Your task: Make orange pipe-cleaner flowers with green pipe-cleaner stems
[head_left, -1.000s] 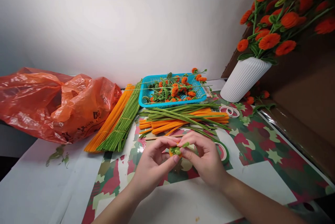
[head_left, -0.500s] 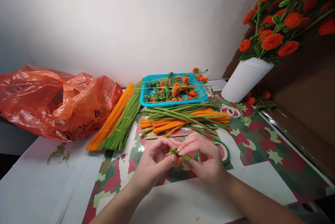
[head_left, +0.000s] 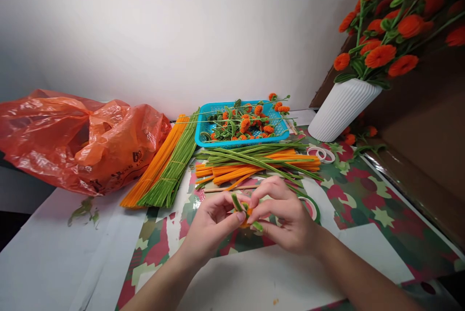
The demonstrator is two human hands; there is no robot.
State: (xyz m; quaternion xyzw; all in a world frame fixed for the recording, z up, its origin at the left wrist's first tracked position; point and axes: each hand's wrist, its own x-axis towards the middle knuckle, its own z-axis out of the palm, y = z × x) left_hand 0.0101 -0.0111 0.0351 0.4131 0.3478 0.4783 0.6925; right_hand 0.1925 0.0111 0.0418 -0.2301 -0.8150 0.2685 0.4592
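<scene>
Between my two hands, above the front middle of the table, is a small orange and green fuzzy flower piece [head_left: 245, 210]. My left hand [head_left: 212, 226] pinches it from the left, thumb against the orange part. From the right, the fingertips of my right hand [head_left: 286, 216] press on it. One green end points up near my left fingers and another sticks out below my right fingers. Just behind my hands lie loose orange and green fuzzy stems [head_left: 232, 171]. A green tape roll [head_left: 314, 209] is partly hidden by my right hand.
A blue basket [head_left: 199, 129] holds small orange flowers. Orange and green stem bundles [head_left: 169, 170] lie beside a red plastic bag [head_left: 119, 146] at left. A white vase [head_left: 341, 110] with orange flowers leans at right, near white tape rings [head_left: 327, 156].
A green end of the piece now stands up near my left fingers. My right fingers have shifted on the piece and more orange shows between them.
</scene>
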